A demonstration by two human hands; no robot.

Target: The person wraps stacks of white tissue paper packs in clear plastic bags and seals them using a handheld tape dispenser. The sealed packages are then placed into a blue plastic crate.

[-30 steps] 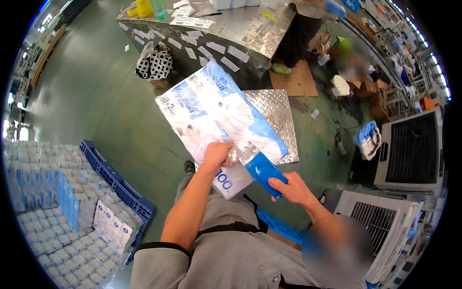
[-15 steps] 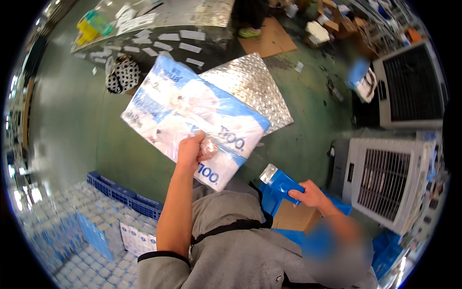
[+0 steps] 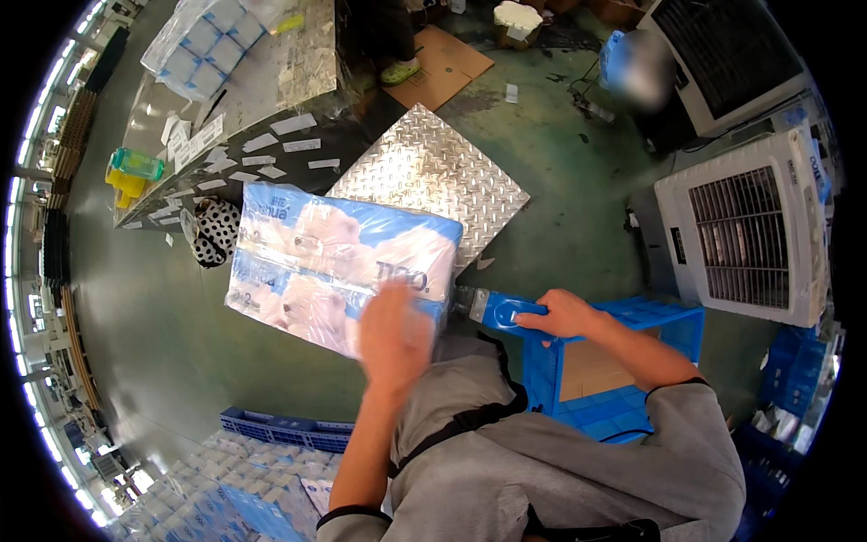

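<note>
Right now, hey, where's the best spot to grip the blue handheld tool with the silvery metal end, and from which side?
I'd take the blue handheld tool by its right end, coming from the right. Its body is long and narrow, and its silvery metal end points left toward the plastic-wrapped blue-and-white pack. Your right hand holds it there.

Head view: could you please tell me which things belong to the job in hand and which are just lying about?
In hand:
- wrapped pack, the blurred left hand at its near side
- blue handheld tool, in the right hand

Apparently just lying about:
- polka-dot bag
- flat cardboard
- green container
</note>
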